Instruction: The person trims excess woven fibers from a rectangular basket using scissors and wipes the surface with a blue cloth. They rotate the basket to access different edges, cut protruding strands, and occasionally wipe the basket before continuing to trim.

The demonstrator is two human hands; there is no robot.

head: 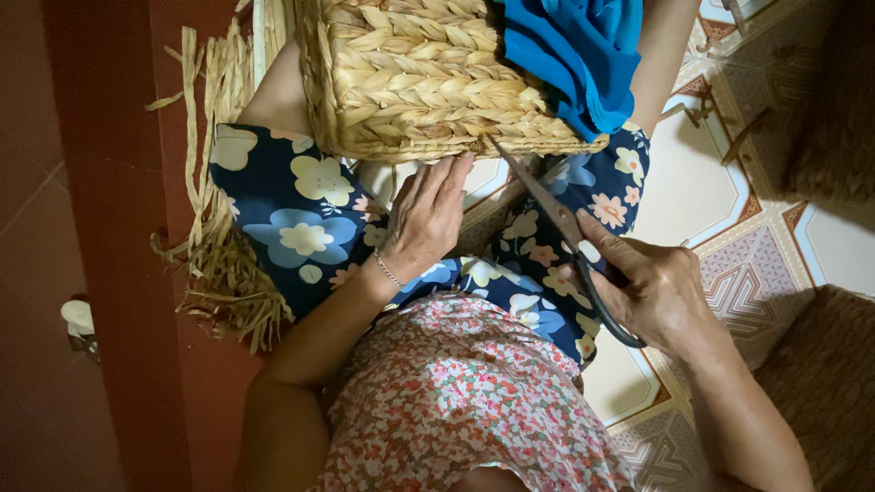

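Tiled floor; woven basket with blue cloth inside.

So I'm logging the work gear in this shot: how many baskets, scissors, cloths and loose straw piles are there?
Woven basket: 1
Scissors, in the right hand: 1
Blue cloth: 1
Loose straw pile: 1
Total: 4
The left hand touches the basket's lower edge.

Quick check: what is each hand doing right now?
Left hand: open, empty, fingertips resting on the lower edge of the woven basket.
Right hand: closed around the handles of the scissors, whose tips reach the basket's edge.
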